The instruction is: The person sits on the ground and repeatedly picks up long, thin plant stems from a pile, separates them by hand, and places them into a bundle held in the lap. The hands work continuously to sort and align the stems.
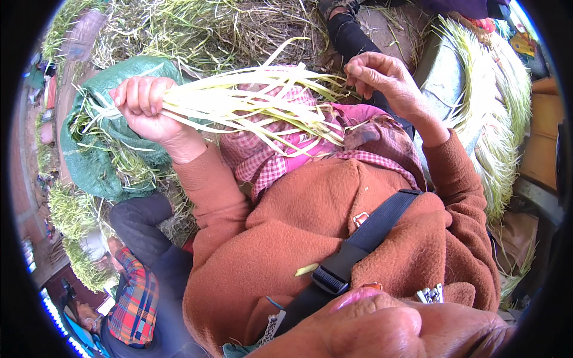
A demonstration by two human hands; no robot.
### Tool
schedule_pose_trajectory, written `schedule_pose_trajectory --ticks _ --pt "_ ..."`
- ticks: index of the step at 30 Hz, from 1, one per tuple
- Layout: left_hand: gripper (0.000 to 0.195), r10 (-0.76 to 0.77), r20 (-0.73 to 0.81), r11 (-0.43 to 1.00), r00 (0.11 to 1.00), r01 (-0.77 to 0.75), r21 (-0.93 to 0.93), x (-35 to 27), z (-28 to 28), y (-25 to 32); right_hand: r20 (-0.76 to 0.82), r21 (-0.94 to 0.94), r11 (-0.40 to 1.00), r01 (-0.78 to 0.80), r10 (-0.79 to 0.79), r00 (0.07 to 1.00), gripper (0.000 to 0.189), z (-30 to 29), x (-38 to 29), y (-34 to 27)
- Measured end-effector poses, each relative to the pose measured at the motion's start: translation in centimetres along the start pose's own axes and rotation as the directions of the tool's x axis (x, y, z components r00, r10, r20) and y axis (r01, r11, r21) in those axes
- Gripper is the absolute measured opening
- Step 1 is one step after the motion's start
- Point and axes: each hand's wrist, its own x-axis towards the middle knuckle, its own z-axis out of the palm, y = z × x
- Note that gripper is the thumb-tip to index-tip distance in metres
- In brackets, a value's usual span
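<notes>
My left hand (145,107) is closed around a bunch of long, pale yellow-green leafy stalks (250,103), possibly blanched garlic shoots. Their whitish ends stick out to the left of my fist, and the leaves fan out rightward above my lap. By the leaf tips is my right hand (380,78), its fingers bent and its thumb close to the forefinger. Whether it pinches a thin leaf is unclear. Pink-and-white chequered cloth (268,165) covers my lap beneath the leaves. A green woven sack (89,165) with leaf scraps in its mouth lies below and beside my left hand.
To the right, a thick heap of pale stalks (488,134) lies over a grey surface (441,76). Leaf litter (215,36) covers the ground ahead. Someone's dark-clad leg (351,36) reaches in at the top. A co-worker in a plaid sleeve (134,300) sits lower left, near leafy bundles (71,210).
</notes>
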Motion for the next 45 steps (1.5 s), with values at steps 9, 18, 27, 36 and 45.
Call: schedule_pose_trajectory --ticks 9,18,27,36,45 --pt "0.027 0.013 0.003 0.999 1.000 -0.013 0.039 0.0 0.5 -0.1 0.186 -0.459 0.798 0.391 -0.344 0.920 0.021 5.4 1.3 0.5" --pt "0.024 0.048 0.031 0.995 0.998 -0.050 0.083 0.1 1.3 0.1 0.221 -0.771 0.425 0.474 -0.520 0.825 0.008 5.4 2.1 1.6" --pt "0.029 0.007 0.112 0.999 0.994 -0.011 0.037 0.5 2.3 0.5 -0.146 -0.698 0.716 0.004 -0.148 0.978 0.023 -0.9 2.4 2.0" --pt "0.031 0.001 0.138 0.999 0.990 -0.008 0.050 0.9 2.3 0.1 0.159 -0.189 0.975 0.120 -0.090 0.983 0.052 2.3 1.0 -0.8" --pt "0.030 0.007 0.113 0.995 0.994 -0.018 0.095 0.9 2.3 -0.3 0.225 -0.665 0.619 0.419 -0.369 0.902 0.015 4.3 1.9 1.7"
